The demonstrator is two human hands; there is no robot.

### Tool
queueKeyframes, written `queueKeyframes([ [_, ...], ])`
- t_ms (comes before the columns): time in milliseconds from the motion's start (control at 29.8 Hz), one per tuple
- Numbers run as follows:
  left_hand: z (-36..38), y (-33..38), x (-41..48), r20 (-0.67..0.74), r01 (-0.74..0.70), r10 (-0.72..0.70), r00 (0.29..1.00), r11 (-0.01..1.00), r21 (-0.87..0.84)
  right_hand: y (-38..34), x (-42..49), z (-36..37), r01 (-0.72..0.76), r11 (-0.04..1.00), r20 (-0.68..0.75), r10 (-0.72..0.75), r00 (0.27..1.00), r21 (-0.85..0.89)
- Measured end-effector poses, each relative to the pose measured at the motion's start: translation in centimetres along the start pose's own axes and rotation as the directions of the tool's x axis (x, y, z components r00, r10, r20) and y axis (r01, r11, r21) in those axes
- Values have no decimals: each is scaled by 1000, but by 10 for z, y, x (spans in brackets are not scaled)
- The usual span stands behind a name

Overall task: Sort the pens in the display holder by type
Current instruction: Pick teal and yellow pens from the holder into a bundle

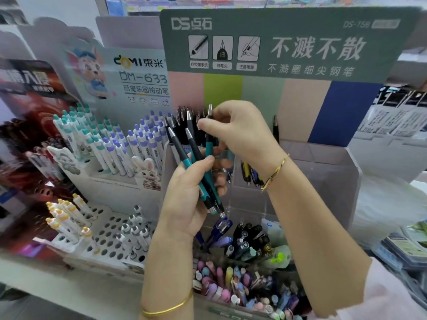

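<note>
The left hand (184, 199) is curled round a bundle of teal-and-black pens (193, 155), held upright in front of the clear display holder (328, 181). The right hand (240, 132) pinches the silver top of one teal pen (209, 146) in that bundle between thumb and fingertips. Black pens (184, 117) stand in the holder's back compartment and mixed pens (245, 243) fill the front ones. Its green header card (288, 26) reads "DS点石", "DS-758", "不溅不散". Beside it on the left, a white card (143, 75) reads "DOMI東米", "DM-633".

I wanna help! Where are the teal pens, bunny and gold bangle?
teal pens (187, 163), head view, a teal barrel
bunny (147, 172), head view, its face
gold bangle (168, 309), head view, the band
</note>
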State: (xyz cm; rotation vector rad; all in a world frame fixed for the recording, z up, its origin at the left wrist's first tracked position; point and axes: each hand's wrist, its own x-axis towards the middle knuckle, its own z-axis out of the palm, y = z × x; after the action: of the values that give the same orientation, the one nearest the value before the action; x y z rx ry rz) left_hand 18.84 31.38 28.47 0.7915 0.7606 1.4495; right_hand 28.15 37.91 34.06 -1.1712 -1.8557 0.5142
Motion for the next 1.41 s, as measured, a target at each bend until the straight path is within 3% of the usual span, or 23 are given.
queueKeyframes([
  [101,-5,2,-1,-50,45,-44,998,999,17,-3,6,-6,71,982,-320,-11,947,177],
  [134,-7,1,-1,-56,42,-40,998,999,35,-4,8,-9,110,980,-421,-31,906,165],
  [201,-8,1,-1,-54,13,-10,999,998,57,-4,11,-12,142,986,-494,-83,866,82],
  [369,-7,0,2,-31,13,-13,999,1000,-19,5,11,0,30,979,-252,-81,964,-202],
  [537,-10,-1,2,4,1,-1,1000,1000,7,14,12,7,-33,917,-108,-11,994,-398],
  [604,-12,-1,1,17,-4,4,1000,1000,25,17,13,9,-56,931,-118,14,993,-361],
  [772,-12,-2,1,38,-15,12,999,997,74,11,4,-2,4,999,-259,-16,966,-47],
  [906,-8,-2,1,64,-23,16,998,995,99,0,-10,-13,-74,994,92,66,994,82],
  [973,-6,-2,2,70,-24,16,997,994,109,2,-12,-11,-81,993,150,68,986,86],
  [1040,-5,-3,2,65,-16,10,998,996,90,6,-8,-10,-72,987,60,64,996,144],
  [1107,-7,-2,3,29,-6,5,1000,998,60,7,-2,-14,-15,975,-161,52,986,223],
  [1174,-11,-2,4,-32,-7,10,999,996,85,5,5,-19,97,969,-397,2,918,228],
  [1241,-13,-1,4,-79,-13,25,997,989,146,2,9,-21,174,971,-524,-65,849,162],
  [1308,-15,-2,4,-106,-25,46,993,981,192,4,11,-17,189,982,-537,-153,830,12],
  [1409,-13,-2,5,-109,-44,70,992,974,221,12,12,-8,125,977,-384,-184,905,-174],
])
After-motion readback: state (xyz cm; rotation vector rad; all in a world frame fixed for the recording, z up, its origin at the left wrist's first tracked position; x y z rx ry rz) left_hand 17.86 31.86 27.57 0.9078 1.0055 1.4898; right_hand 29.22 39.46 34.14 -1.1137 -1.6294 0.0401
